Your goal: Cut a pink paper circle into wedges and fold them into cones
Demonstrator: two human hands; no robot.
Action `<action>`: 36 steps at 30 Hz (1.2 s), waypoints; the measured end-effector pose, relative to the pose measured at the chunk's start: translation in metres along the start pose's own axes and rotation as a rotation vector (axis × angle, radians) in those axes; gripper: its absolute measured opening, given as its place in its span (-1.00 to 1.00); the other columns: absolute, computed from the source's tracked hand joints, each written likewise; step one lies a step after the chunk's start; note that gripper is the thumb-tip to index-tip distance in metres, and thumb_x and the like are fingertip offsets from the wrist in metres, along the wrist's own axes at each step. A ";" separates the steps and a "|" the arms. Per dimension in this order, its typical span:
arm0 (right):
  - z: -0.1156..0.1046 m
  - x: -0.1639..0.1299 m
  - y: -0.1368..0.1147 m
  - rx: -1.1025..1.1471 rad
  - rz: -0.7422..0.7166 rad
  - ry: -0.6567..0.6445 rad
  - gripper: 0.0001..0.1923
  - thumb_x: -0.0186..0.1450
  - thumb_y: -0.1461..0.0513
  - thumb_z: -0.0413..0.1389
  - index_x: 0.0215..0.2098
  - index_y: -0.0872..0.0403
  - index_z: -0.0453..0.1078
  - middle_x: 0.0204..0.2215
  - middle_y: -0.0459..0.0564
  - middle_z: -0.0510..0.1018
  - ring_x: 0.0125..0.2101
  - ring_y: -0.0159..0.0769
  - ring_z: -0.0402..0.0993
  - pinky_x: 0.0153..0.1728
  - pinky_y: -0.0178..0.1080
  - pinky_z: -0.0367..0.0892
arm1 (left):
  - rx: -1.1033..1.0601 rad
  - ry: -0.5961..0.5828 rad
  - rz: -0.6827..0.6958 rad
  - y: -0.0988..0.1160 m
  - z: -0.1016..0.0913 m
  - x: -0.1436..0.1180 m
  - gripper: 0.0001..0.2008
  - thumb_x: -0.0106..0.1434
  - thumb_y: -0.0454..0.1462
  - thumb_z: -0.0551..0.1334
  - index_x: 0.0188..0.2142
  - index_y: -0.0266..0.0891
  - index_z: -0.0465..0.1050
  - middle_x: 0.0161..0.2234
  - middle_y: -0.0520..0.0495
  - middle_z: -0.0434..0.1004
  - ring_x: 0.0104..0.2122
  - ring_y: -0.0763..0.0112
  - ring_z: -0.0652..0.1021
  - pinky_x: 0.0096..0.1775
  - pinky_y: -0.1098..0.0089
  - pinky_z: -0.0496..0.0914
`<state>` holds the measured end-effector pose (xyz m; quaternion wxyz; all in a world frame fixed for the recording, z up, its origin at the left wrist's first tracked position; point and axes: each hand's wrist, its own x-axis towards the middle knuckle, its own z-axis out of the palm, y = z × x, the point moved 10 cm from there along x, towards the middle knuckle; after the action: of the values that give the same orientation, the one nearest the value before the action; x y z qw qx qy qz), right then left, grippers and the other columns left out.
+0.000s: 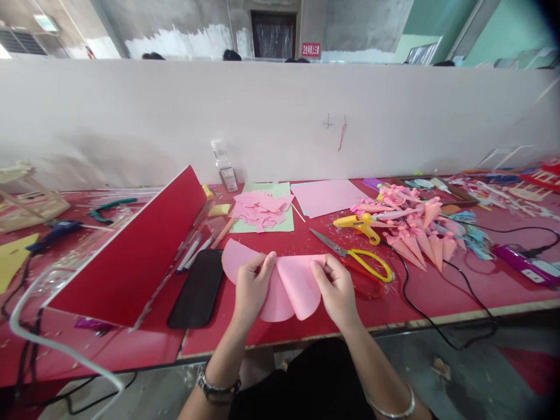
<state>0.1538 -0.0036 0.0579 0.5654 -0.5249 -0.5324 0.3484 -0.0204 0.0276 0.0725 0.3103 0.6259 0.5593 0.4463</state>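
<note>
Both hands' grip (294, 280) on thin, curved pink paper (289, 289).

My left hand (252, 286) covers the middle of the pink paper (297, 286), so its fold there is hidden. The bottom edge cuts off both my forearms. The red sign (310, 49) is too small to read.

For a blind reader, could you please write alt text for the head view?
Both hands, left hand and right hand, curl a pink paper piece over a red table; yellow-handled scissors and a black phone lie beside it.
</note>
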 end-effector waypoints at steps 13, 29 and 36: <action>-0.017 0.005 0.007 -0.036 0.000 0.084 -0.79 0.23 0.13 -0.03 -0.47 0.10 0.21 -0.59 -0.16 0.22 -0.55 -0.44 0.15 -0.53 -0.39 0.09 | 0.033 0.027 -0.004 -0.008 -0.014 0.004 -0.69 0.16 -0.13 0.06 -0.47 -0.31 0.45 -0.57 0.02 0.42 -0.51 0.45 0.40 -0.45 0.52 0.25; -0.065 0.018 0.013 -0.199 -0.074 0.270 -0.80 0.21 0.14 -0.02 -0.46 0.11 0.25 -0.62 -0.17 0.24 -0.57 -0.43 0.18 -0.54 -0.39 0.12 | 0.094 -0.389 -0.086 -0.044 0.002 -0.018 -0.64 0.15 -0.09 0.08 -0.65 -0.23 0.05 -0.73 0.18 0.05 -0.70 0.61 0.19 -0.63 0.54 0.03; -0.103 0.017 0.020 -0.083 -0.044 0.508 -0.77 0.17 0.10 0.02 -0.42 0.12 0.27 -0.54 -0.11 0.37 -0.50 -0.38 0.28 -0.47 -0.36 0.19 | 0.070 -0.197 -0.127 -0.063 -0.016 -0.013 -0.67 0.19 -0.10 0.03 -0.61 -0.23 0.18 -0.74 0.15 0.20 -0.69 0.54 0.27 -0.58 0.51 0.13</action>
<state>0.2598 -0.0060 0.0551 0.6664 -0.6065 -0.3986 0.1709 -0.0614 0.0245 0.0208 0.3695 0.6405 0.5799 0.3421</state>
